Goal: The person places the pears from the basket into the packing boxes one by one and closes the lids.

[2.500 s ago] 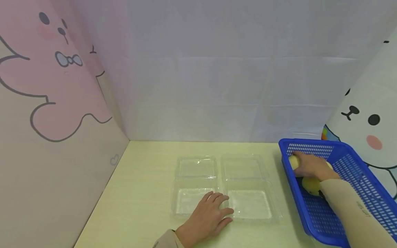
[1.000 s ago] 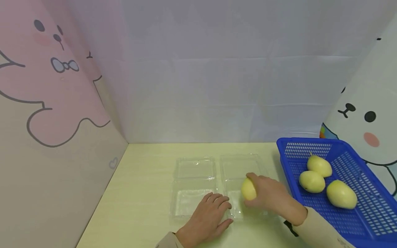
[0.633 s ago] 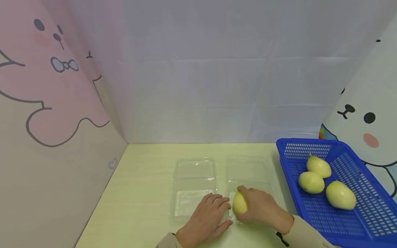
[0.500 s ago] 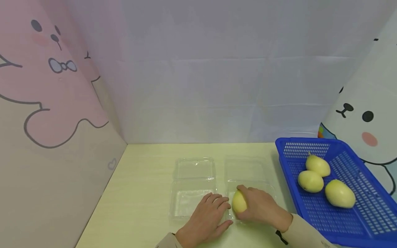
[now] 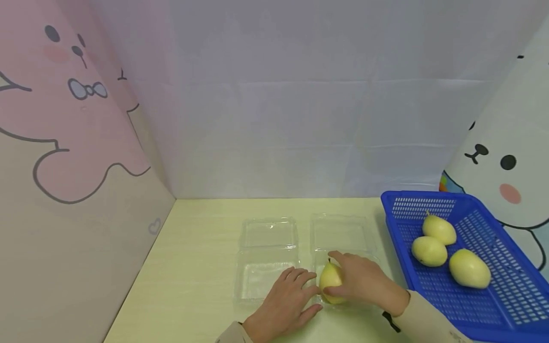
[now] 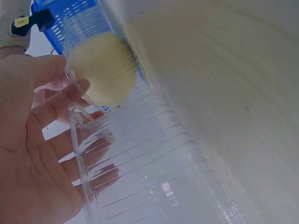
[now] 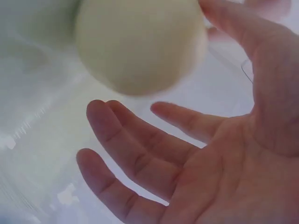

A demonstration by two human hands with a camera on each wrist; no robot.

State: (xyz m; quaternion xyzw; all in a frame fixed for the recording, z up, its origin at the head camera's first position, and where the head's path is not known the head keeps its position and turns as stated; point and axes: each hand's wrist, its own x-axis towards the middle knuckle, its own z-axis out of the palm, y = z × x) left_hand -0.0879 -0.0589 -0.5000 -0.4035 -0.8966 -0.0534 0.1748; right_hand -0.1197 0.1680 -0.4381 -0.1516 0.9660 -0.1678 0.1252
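A yellow pear (image 5: 330, 287) lies in the front half of the right clear plastic clamshell (image 5: 340, 233). My right hand (image 5: 364, 281) is spread over it, the index finger across its top. In the right wrist view the fingers (image 7: 121, 140) are straight and apart from the pear (image 7: 140, 42), with only the thumb side near it. My left hand (image 5: 287, 305) lies flat on the front edge of the left clear clamshell (image 5: 266, 278). Seen from the left wrist, its fingers (image 6: 56, 102) rest against the clear ribbed wall next to the pear (image 6: 103, 70).
A blue mesh basket (image 5: 506, 305) stands at the right on the pale yellow table (image 5: 201, 257), holding three more pears (image 5: 429, 251). Both clamshells lie open with lids toward the back. Cartoon-printed panels wall the left, back and right.
My right hand carried a pear from the blue basket leftward into the right clamshell, set it down and loosened its grip. The left hand stayed on the left clamshell.
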